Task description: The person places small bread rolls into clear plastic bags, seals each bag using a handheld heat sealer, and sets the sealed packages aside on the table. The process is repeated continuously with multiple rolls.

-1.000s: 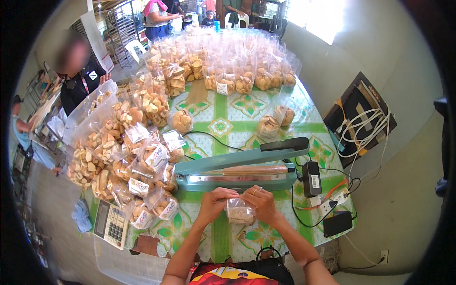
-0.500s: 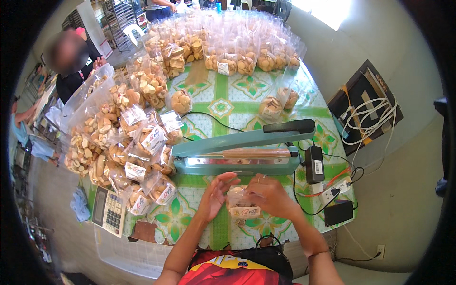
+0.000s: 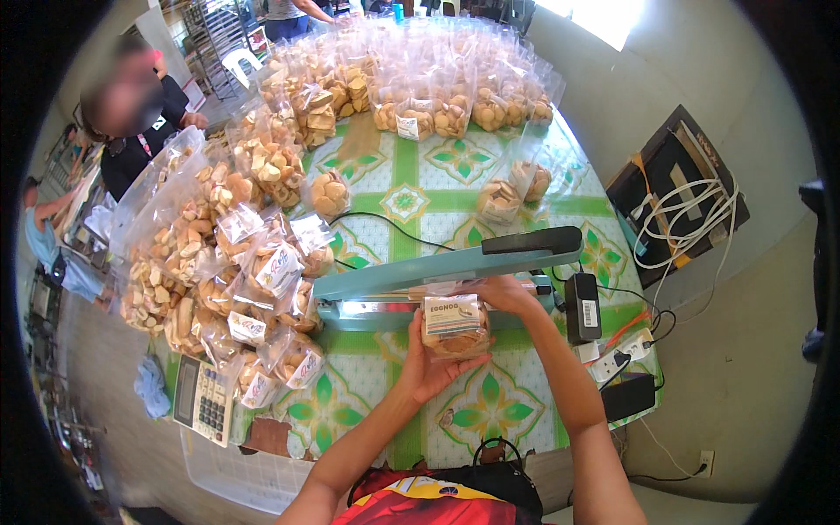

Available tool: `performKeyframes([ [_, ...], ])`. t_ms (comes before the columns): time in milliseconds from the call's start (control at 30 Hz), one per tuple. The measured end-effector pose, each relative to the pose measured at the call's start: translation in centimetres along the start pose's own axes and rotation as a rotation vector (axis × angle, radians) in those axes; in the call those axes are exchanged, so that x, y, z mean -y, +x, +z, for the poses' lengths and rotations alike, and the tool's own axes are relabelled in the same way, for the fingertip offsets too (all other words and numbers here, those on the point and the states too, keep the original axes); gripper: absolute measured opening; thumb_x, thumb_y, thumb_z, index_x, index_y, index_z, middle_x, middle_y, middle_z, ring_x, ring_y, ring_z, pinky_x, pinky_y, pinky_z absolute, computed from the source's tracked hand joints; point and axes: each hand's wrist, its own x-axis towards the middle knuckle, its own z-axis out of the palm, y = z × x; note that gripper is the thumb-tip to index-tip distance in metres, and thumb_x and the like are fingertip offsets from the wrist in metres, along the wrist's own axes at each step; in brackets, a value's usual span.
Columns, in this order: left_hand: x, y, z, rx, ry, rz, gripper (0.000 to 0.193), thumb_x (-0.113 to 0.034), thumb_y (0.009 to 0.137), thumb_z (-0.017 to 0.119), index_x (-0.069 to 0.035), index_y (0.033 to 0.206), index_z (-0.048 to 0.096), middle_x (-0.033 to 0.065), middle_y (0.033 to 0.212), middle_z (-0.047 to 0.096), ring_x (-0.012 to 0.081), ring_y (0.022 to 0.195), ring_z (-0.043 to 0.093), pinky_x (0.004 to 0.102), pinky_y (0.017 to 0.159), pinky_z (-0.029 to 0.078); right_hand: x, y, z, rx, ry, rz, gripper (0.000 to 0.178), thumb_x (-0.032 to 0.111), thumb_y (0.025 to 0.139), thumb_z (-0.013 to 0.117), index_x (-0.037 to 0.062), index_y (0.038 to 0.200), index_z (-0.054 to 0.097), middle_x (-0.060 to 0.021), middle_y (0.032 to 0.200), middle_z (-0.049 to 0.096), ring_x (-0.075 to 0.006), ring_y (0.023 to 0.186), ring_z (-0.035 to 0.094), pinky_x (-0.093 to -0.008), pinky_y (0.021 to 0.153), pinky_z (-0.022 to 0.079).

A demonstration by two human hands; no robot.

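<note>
Your left grip (image 3: 429, 376) has the labelled bag (image 3: 457, 331) cradled from below; can't tell if your right grip (image 3: 500, 293) is pinching its top. Bag's between the sealer (image 3: 420, 273) and the bench's (image 3: 516, 420) near edge. Crooked top = puckered seal, imo.

- At the heat sealer's (image 3: 420, 273) near side, a clear bag (image 3: 459, 344) bears a dark-lettered white label (image 3: 451, 313).
- Left of it, packed bags (image 3: 262, 236) carry red-and-orange-lettered labels (image 3: 280, 268).
- Beyond it, a filled bag (image 3: 422, 114) has a small label (image 3: 408, 128), illegible.
- Right of it, a black adapter (image 3: 577, 287) shows a barcode sticker (image 3: 589, 313).
</note>
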Motion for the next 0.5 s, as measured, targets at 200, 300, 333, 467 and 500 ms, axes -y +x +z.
performKeyframes([
  [200, -0.7, -0.2, 0.4, -0.183, 0.096, -0.024, 0.087, -0.078, 0.087, 0.032, -0.010, 0.142, 0.041, 0.0152, 0.136, 0.052, 0.0320, 0.119, 0.056, 0.0463, 0.096, 0.052, -0.6, 0.0, 0.3, -0.025, 0.106, 0.072, 0.042, 0.027, 0.075, 0.082, -0.0013, 0.102, 0.065, -0.0101, 0.097, 0.067, -0.0194, 0.090, 0.060, -0.0337, 0.081, 0.049],
  [300, -1.1, -0.1, 0.3, -0.264, 0.149, -0.052, 0.089, -0.080, 0.084, 0.036, -0.011, 0.139, 0.044, 0.0143, 0.132, 0.054, 0.0339, 0.115, 0.058, 0.0471, 0.091, 0.054, -0.9, 0.2, 0.3, -0.032, 0.050, 0.096, 0.054, 0.032, 0.072, 0.083, -0.0012, 0.109, 0.062, -0.0123, 0.104, 0.066, -0.0213, 0.097, 0.059, -0.0353, 0.086, 0.047],
  [333, -1.2, -0.1, 0.3, -0.265, 0.150, -0.064, 0.089, -0.080, 0.084, 0.036, -0.011, 0.139, 0.044, 0.0142, 0.132, 0.054, 0.0334, 0.115, 0.058, 0.0467, 0.091, 0.055, -0.9, 0.5, 0.1, -0.019, -0.017, 0.100, 0.060, 0.034, 0.072, 0.084, -0.0008, 0.114, 0.060, -0.0137, 0.109, 0.065, -0.0226, 0.101, 0.058, -0.0362, 0.089, 0.046],
  [467, -1.3, -0.3, 0.4, -0.296, 0.186, -0.066, 0.088, -0.079, 0.085, 0.036, -0.010, 0.140, 0.043, 0.0145, 0.132, 0.054, 0.0324, 0.115, 0.058, 0.0461, 0.090, 0.055, -1.3, 2.0, -0.5, 0.073, 0.015, 0.184, 0.061, 0.037, 0.067, 0.087, 0.0016, 0.110, 0.062, -0.0110, 0.110, 0.065, -0.0211, 0.102, 0.057, -0.0358, 0.090, 0.045],
  [500, -1.3, -0.3, 0.5, -0.297, 0.190, -0.056, 0.088, -0.079, 0.085, 0.036, -0.009, 0.140, 0.043, 0.0147, 0.132, 0.054, 0.0323, 0.115, 0.058, 0.0460, 0.091, 0.055, -1.5, 2.6, -0.8, 0.127, 0.058, 0.206, 0.060, 0.036, 0.066, 0.087, 0.0019, 0.109, 0.063, -0.0102, 0.110, 0.065, -0.0207, 0.101, 0.057, -0.0351, 0.089, 0.045],
])
